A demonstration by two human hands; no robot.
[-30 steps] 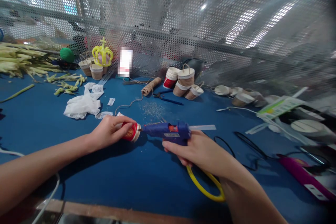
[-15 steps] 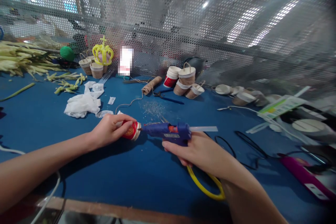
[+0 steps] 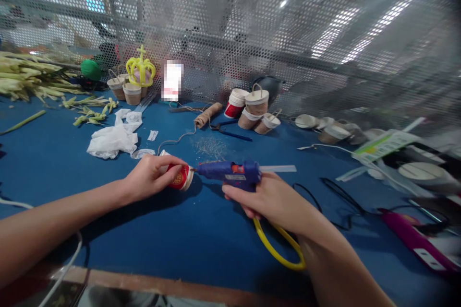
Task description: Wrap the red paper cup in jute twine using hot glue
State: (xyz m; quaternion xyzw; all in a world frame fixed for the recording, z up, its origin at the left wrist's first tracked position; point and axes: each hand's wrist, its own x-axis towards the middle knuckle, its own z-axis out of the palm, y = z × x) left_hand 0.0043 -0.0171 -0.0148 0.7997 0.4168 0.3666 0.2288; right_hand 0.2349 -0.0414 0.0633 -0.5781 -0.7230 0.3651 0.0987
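Note:
My left hand (image 3: 149, 180) is wrapped round a small red-and-white paper cup (image 3: 181, 177) that lies on its side on the blue table (image 3: 194, 244). My right hand (image 3: 268, 199) grips a blue hot glue gun (image 3: 230, 173), held level with a clear glue stick poking out of its back. The gun's nozzle touches the base rim of the cup. A yellow cord (image 3: 277, 249) loops out from under my right wrist.
Twine-wrapped cups (image 3: 256, 110), a twine spool (image 3: 206, 116), scissors (image 3: 230, 132) and crumpled white plastic (image 3: 111, 139) lie behind. A yellow crown (image 3: 140, 71) and green stalks (image 3: 32, 81) are at back left. Black cables (image 3: 342, 201) and a magenta tool (image 3: 414, 237) are on the right. A perforated metal screen (image 3: 252, 33) backs the table.
Both hands, the cup and the glue gun sit slightly higher in view; the nozzle stays against the cup's base. Nothing was taken up or let go.

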